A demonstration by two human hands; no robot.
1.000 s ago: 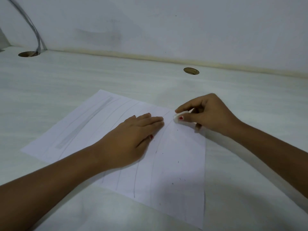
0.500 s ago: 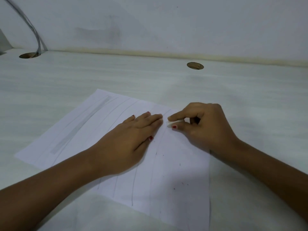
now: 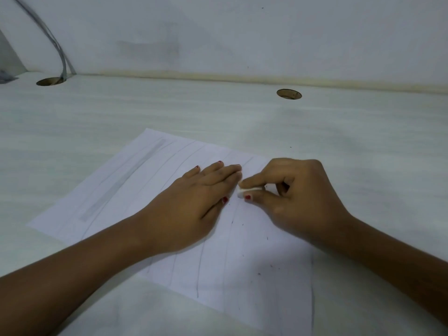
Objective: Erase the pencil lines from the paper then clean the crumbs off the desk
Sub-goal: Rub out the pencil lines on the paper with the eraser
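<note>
A white sheet of paper [image 3: 116, 195] with several long pencil lines lies on the pale desk [image 3: 242, 117]. My left hand [image 3: 194, 204] lies flat on the middle of the sheet, fingers straight, pressing it down. Just right of its fingertips my right hand [image 3: 298, 197] pinches a small white eraser [image 3: 242, 192] between thumb and forefinger, its tip touching the paper on a line. Dark eraser crumbs [image 3: 259, 273] are scattered on the near right part of the sheet.
Two round cable holes open in the desk, one at the far left [image 3: 49, 81] with grey cables [image 3: 60, 54] rising from it, one at the far middle [image 3: 289, 94]. A white wall [image 3: 242, 32] closes the back.
My right hand has slid the eraser down and leftward along the paper, closer to the left fingertips. The left hand has stayed flat on the sheet.
</note>
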